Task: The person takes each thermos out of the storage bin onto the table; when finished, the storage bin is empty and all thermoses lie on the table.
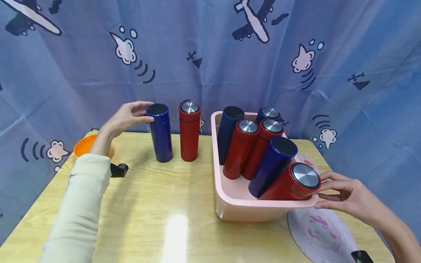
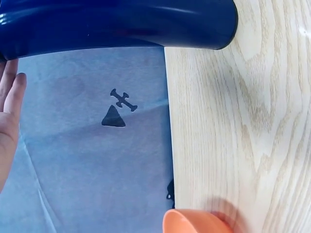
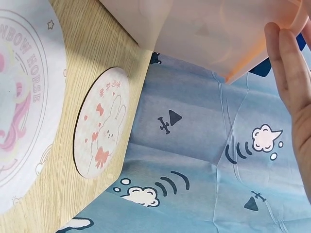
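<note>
A blue bottle (image 1: pixel 160 133) stands upright at the back of the wooden table (image 1: pixel 164 204), with a red bottle (image 1: pixel 189 131) upright just to its right. My left hand (image 1: pixel 144 111) is at the blue bottle's cap, thumb touching its side and fingers nearly straight. The left wrist view shows that blue bottle (image 2: pixel 116 24) beside straight fingers (image 2: pixel 10 97). A pink tub (image 1: pixel 250 212) holds several leaning red and blue bottles. My right hand (image 1: pixel 319 191) rests straight-fingered on the tub's near right corner, next to the lowest red bottle (image 1: pixel 289 186). The right wrist view shows the tub (image 3: pixel 204 34) and the fingers (image 3: pixel 286 73).
An orange dish (image 1: pixel 83 144) and a small black object (image 1: pixel 118 170) lie at the table's left. A round printed mat (image 1: pixel 320 233) lies under the tub's right side, and a rabbit mat (image 3: pixel 102 126) lies beyond it. A blue cartoon curtain hangs behind.
</note>
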{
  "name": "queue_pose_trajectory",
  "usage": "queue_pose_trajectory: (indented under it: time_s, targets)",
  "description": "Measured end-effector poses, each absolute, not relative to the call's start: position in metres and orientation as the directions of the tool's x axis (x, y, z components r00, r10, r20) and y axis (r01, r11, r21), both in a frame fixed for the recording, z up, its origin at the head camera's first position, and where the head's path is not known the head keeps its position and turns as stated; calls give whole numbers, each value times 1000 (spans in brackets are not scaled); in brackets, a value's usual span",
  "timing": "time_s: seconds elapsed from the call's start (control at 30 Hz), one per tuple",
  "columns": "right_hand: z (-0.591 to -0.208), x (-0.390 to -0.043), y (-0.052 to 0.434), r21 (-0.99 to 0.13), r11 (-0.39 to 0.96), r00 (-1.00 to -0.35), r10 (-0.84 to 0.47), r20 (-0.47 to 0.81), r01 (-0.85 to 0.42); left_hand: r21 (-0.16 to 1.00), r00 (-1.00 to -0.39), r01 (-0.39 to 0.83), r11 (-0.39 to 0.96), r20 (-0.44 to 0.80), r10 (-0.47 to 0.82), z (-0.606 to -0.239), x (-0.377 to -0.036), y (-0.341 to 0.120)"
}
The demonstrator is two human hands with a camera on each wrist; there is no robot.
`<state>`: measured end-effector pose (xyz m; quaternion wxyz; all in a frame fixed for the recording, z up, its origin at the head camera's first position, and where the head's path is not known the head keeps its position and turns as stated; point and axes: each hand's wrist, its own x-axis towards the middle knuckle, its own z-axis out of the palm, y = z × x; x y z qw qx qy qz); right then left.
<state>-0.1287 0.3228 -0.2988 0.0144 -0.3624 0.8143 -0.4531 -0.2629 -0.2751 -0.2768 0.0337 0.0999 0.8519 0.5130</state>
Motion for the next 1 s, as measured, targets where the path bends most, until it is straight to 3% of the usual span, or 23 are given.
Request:
queue_pose_trajectory:
  time_s: [0.23,0.47,1.0]
  targets:
    - [-295,-132,319,-723,363,-743,-595,305,-588,878,-983,123,463,46,176,-269,-260,-280]
    - [-300,-132,320,-826,232,-726,-631,274,-514,887,-979,113,447,24,200,-268,-254,-284]
    - [-296,-131,326,-808,292,-745,-620,247,-511,898,-983,157,410,100,157,-263,-247,-282]
